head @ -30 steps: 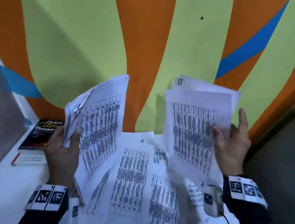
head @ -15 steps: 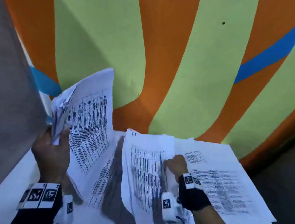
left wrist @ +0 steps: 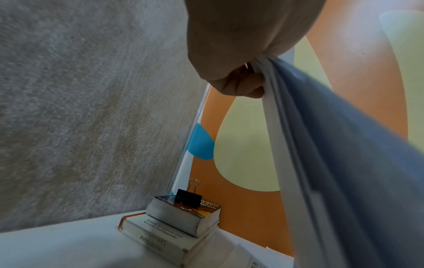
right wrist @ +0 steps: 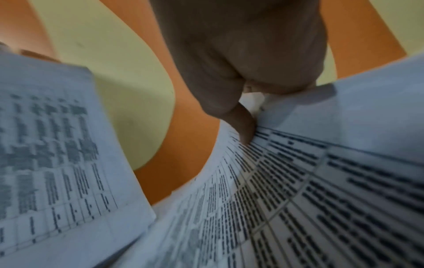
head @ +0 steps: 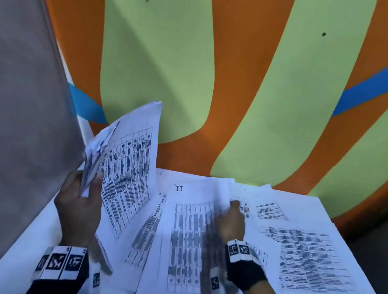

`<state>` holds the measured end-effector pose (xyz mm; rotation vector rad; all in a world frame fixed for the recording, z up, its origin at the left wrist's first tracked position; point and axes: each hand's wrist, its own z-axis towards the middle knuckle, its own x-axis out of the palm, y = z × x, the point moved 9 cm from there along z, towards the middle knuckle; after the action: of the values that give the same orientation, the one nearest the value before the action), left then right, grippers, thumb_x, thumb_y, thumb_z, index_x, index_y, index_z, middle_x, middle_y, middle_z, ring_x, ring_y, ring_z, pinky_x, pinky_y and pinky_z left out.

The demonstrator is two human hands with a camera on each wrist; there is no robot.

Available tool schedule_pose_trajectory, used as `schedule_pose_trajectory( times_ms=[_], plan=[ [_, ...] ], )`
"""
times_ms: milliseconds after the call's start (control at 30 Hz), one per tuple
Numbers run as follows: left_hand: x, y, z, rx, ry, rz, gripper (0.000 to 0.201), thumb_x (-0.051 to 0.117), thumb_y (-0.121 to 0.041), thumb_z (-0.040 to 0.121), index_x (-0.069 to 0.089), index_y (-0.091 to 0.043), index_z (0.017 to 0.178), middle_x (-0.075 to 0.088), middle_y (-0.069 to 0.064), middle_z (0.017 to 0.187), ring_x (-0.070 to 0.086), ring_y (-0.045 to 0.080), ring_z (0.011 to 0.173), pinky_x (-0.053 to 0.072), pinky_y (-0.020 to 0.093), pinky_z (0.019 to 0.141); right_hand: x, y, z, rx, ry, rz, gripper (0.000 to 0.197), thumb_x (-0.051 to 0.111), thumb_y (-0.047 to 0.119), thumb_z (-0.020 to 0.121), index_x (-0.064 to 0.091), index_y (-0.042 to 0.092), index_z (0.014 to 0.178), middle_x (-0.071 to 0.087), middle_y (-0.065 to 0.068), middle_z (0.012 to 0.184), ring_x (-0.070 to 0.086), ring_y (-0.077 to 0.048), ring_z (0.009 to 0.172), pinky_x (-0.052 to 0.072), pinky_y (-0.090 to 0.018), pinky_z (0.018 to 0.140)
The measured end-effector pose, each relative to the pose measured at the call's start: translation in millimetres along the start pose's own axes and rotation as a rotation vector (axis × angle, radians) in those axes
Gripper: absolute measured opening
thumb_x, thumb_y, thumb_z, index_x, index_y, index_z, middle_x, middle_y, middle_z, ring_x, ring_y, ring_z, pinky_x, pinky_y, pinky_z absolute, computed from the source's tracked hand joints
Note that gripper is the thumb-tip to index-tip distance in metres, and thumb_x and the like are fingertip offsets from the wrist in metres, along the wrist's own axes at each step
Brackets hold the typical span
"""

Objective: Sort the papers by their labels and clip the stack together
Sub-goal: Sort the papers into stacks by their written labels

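Note:
My left hand (head: 88, 185) grips a stack of printed papers (head: 127, 171) and holds it upright at the table's left. In the left wrist view its fingers (left wrist: 243, 87) curl round the stack's edge (left wrist: 321, 154). My right hand (head: 232, 207) lies on the spread papers in the middle of the table and pinches the raised edge of a table-printed sheet (head: 190, 235), thumb (right wrist: 246, 127) on its face. A sheet marked "11" (head: 179, 188) lies just to the left. A black binder clip (left wrist: 188, 198) stands on the books, well away from both hands.
More printed sheets (head: 307, 257) cover the white table (head: 22, 244) to the right. Two stacked books (left wrist: 181, 223) sit in the far left corner against a grey partition (head: 15, 107). The orange and green wall (head: 240, 92) closes the back.
My right hand has come down from holding sheets up in the air to the spread papers on the table. The left hand keeps its stack upright. The view has swung right.

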<state>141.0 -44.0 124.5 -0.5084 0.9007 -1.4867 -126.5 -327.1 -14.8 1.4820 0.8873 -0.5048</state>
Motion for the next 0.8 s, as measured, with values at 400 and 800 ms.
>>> schedule_pose_trajectory(
  times_ms=[400,800],
  plan=[
    [26.6,17.7,4.9,-0.136,0.044,0.011,0.037,0.064,-0.022,0.089,0.064,0.009,0.109,0.067,0.03,0.104,0.062,0.03,0.096,0.04,0.035,0.086,-244.5,96.5,-52.6,-0.55,-0.207,0.178,0.022,0.074,0.008,0.079,0.056,0.012,0.066,0.061,-0.008,0.059,0.048,-0.004,0.044,0.035,-0.016,0.041],
    [33.8,17.8,-5.7,-0.196,0.079,0.017,0.03,0.064,-0.014,0.088,0.063,0.015,0.095,0.067,0.034,0.09,0.064,0.038,0.088,0.039,0.036,0.071,-215.6,70.6,16.7,-0.299,0.005,0.551,0.017,0.074,0.008,0.078,0.067,-0.006,0.084,0.061,-0.013,0.067,0.049,-0.015,0.053,0.042,-0.027,0.049]
  ],
)
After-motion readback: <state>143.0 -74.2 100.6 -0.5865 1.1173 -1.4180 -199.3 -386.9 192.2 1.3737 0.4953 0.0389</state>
